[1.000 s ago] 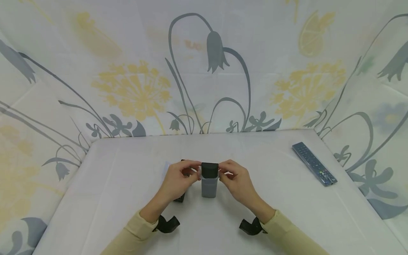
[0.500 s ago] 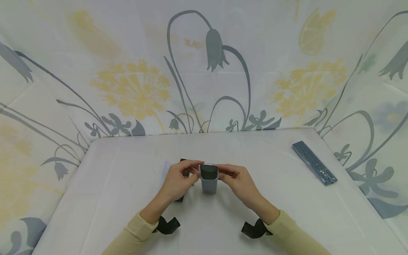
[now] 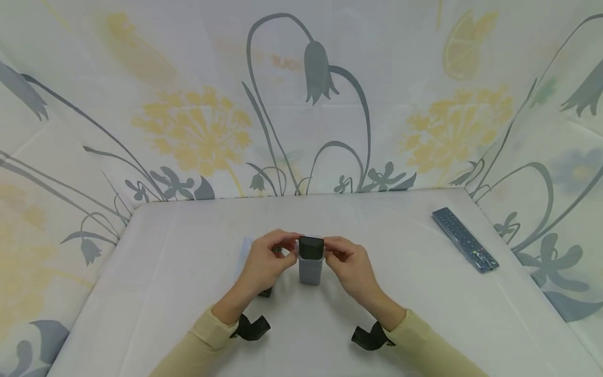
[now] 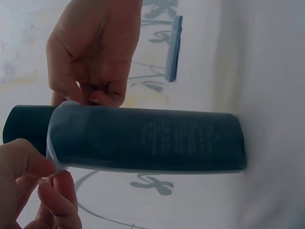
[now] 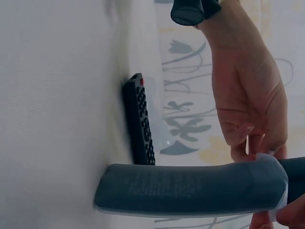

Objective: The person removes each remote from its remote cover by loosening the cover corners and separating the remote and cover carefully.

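A dark remote control [image 3: 311,247] stands on end on the table, its black top sticking out of a translucent sleeve [image 3: 310,272]. Faint printed text shows through the sleeve on the body of the remote in the left wrist view. My left hand [image 3: 267,264] pinches the sleeve's open rim on one side, thumb and fingers gathered at the edge. On the opposite side my right hand [image 3: 350,268] pinches the same rim. Whitish film bunches at the rim [image 5: 279,183] between the fingers in the right wrist view.
Partly behind my left hand lies another black remote [image 5: 139,121], beside a clear plastic piece [image 3: 246,250]. A bluish remote [image 3: 464,239] lies at the right of the white table [image 3: 188,235]. Patterned curtains [image 3: 207,136] enclose the back and sides.
Both hands shift slightly and the upright remote's tilt alters a little. The right index finger, straighter half a second ago, is now more bent. Both hands stay at the sleeve's rim.
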Demonstrator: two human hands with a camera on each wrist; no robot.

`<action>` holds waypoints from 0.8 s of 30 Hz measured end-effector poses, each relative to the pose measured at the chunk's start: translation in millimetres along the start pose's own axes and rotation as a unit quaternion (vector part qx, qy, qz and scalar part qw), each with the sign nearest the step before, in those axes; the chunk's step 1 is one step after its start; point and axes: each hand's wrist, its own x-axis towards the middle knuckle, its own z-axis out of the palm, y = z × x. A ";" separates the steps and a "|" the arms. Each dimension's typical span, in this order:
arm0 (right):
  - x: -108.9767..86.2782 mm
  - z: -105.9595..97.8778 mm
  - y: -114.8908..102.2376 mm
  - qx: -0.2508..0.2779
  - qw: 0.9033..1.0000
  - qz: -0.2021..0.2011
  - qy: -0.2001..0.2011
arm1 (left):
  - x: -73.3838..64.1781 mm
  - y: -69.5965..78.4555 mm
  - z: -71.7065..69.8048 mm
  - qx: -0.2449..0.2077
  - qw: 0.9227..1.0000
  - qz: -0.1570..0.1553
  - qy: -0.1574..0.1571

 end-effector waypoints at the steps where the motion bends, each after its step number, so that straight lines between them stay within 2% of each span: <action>1: -0.1 -0.3 0.2 0.008 1.000 0.013 -0.004 | 0.3 1.1 0.7 0.000 1.000 0.002 0.003; 6: 0.7 -3.9 -2.5 0.070 0.993 0.090 -0.028 | 2.1 5.9 2.7 0.009 1.000 0.017 0.012; 10: 3.5 -5.6 -4.7 0.092 0.989 0.111 -0.027 | 2.8 2.4 2.6 0.006 1.000 0.017 0.014; 13: 3.5 -5.0 -5.1 0.089 0.992 0.086 -0.018 | 2.9 -2.5 2.0 0.001 1.000 0.026 0.010; 18: 3.3 -1.9 0.3 0.022 1.000 -0.003 -0.001 | 2.1 -6.5 1.0 -0.008 0.998 0.056 0.008; 21: 3.8 -0.4 3.9 -0.020 0.999 -0.049 0.008 | 1.8 -6.3 0.4 -0.006 0.998 0.064 0.007; 24: 4.1 0.2 5.4 -0.039 0.997 -0.070 0.012 | 1.3 -7.0 -0.4 0.001 0.998 0.063 0.004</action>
